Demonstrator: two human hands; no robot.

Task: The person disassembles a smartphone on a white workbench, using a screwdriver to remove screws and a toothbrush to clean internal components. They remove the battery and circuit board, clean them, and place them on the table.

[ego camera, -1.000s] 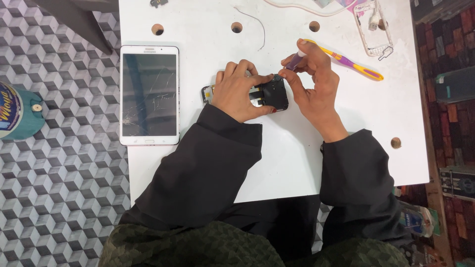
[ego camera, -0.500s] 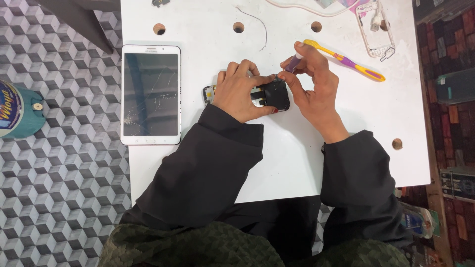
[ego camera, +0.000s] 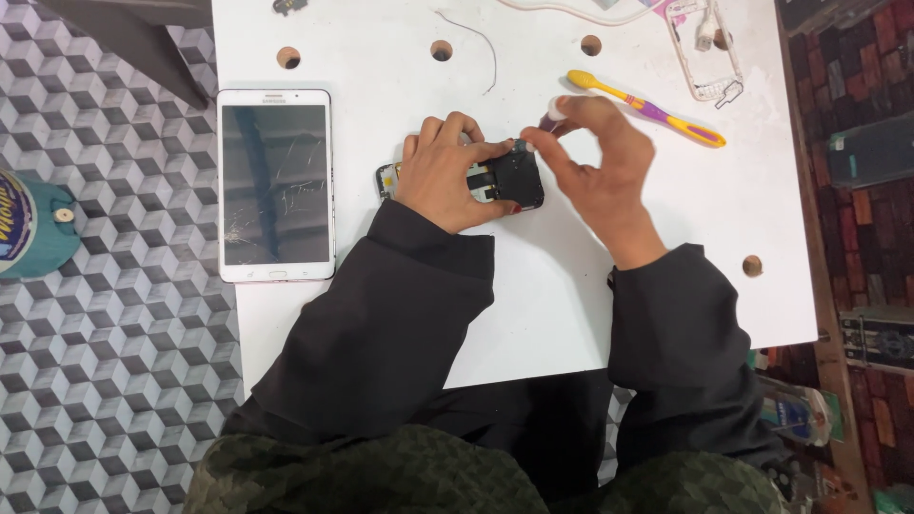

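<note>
An opened small phone (ego camera: 505,179), dark with its back cover off and its inner parts showing, lies flat on the white counter (ego camera: 571,286) just above the centre of the frame. The left hand (ego camera: 447,176) rests on top of its left half, fingers (ego camera: 476,152) bent and pressed down on it, so only the phone's left edge and right half show. The right hand (ego camera: 600,162) comes in from the right, its fingers pinched shut around a thin tool with a purple and white handle (ego camera: 552,114); the tool's tip meets the upper right corner of the phone. Both arms wear black sleeves (ego camera: 381,324).

To the left of the phone, near the counter's left edge, a white tablet (ego camera: 276,186) lies face up with a dark, scratched screen. To the upper right, just past the right hand, lies a yellow and purple toothbrush (ego camera: 657,109) at a slant. Above that, at the top right of the counter, is a clear phone frame (ego camera: 709,48) with small parts inside it. A thin wire (ego camera: 481,48) curls near the top centre. Round holes (ego camera: 441,49) pierce the counter at several spots. Left of the counter, the floor (ego camera: 95,381) has a grey cube pattern, and a teal cap (ego camera: 33,228) lies at the left edge of the frame.
</note>
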